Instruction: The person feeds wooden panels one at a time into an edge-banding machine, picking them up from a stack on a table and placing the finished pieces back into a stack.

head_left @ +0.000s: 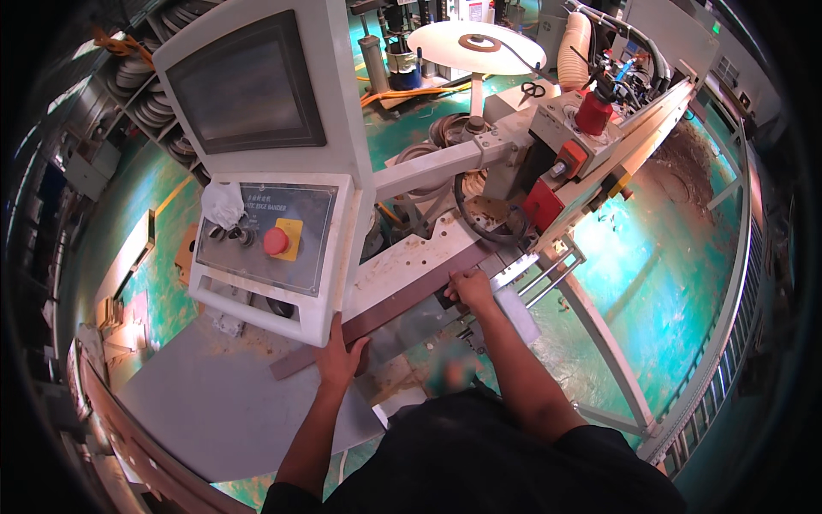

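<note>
Green-painted workshop floor spreads under a big cream-white edge-banding machine, whose long feed rail runs off to the upper right. Nearest the person hangs the machine's pale control cabinet with a dark screen; below that sits a grey button panel with a round red stop button on a yellow plate. A flat grey metal table lies at the lower left, dusted with sawdust.

Across the machine's infeed lies a long, narrow dark-brown wooden strip, slanting from lower left up to the right. The left hand presses flat on its near end, fingers spread over the wood. The right hand rests on the far end, fingers curled over the strip near the guide rollers.

Judging by this, the strip is being lined up for feeding into the rail. Next it would need a steady push forward along the guide, kept square and flat.
</note>
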Demonstrator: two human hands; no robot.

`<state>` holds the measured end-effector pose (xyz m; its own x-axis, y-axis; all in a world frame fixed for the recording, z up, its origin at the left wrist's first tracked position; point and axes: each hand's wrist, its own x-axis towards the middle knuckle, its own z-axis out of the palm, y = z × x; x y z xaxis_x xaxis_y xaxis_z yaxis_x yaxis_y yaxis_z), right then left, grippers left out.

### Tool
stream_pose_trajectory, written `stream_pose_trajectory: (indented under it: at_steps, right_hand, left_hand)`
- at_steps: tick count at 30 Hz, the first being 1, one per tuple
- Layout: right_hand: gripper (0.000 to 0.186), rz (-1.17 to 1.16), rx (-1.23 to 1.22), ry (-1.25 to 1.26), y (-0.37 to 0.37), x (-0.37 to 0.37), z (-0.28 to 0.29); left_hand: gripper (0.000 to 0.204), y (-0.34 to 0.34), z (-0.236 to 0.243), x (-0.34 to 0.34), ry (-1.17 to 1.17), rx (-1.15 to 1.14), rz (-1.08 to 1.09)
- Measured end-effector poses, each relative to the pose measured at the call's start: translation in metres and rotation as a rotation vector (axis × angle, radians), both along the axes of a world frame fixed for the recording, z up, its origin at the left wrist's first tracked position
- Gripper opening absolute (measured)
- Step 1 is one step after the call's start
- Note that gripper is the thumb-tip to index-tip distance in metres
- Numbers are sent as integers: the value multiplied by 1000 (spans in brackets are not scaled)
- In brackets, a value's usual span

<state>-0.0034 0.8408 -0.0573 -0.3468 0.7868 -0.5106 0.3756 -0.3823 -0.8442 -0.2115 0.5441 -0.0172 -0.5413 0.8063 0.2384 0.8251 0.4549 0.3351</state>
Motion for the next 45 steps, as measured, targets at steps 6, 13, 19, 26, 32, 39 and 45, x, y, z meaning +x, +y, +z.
stream_pose_trajectory:
  at_steps: [6,13,19,26,32,39,45]
  right_hand:
    - [38,-79,120,-48,38,21,2]
    - [40,16,118,-26,41,37,18]
    - [50,310,-244,165,-52,-3,15]
    - [42,103,-273,260,-59,-32,-2]
    - [37,-12,-172,192,-14,-6,-12]
    - [44,-83,61,35,33,14,-3]
    - [44,-28,174,128,73,38,-62]
  left_hand:
    - [53,-81,8,-48,129,-25,9]
    - [50,-25,5,-15,96,-7,83]
    - [52,36,16,18,-45,17,123]
    - [46,78,2,41,25,80,29]
    - [35,62,11,62,8,171,-47]
    - [26,-11,-5,89,-109,127,131]
    - [17,-55,9,110,-143,114,258]
